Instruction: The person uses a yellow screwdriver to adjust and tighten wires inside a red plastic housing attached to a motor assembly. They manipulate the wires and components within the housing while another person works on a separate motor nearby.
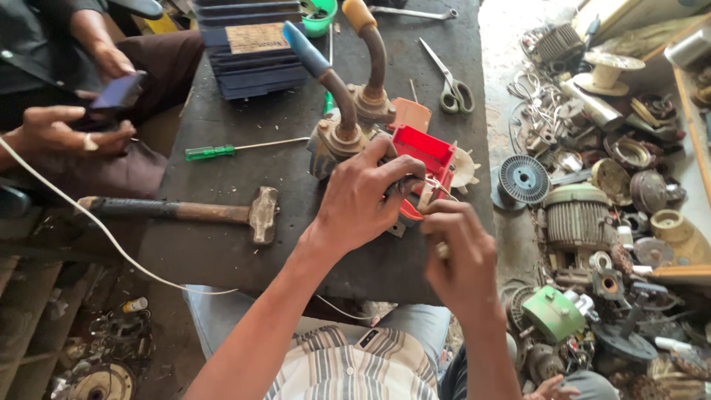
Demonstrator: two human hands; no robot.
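Note:
A small water pump (348,137) with two curved pipes, one tipped blue and one tipped yellow, lies on a dark workbench (222,244). A red plastic terminal box (424,148) is fitted on its side, and a white fan (465,167) shows behind it. My left hand (363,196) grips the pump body by the red box, fingers curled over wires. My right hand (455,248) pinches a thin tool or wire end at the orange part under the box; what it holds is mostly hidden.
A hammer (222,213), a green-handled screwdriver (222,150), scissors (452,89), a spanner and a dark finned casing (248,55) lie on the bench. Another person sits at left holding a phone (118,92). Motor parts crowd the floor at right.

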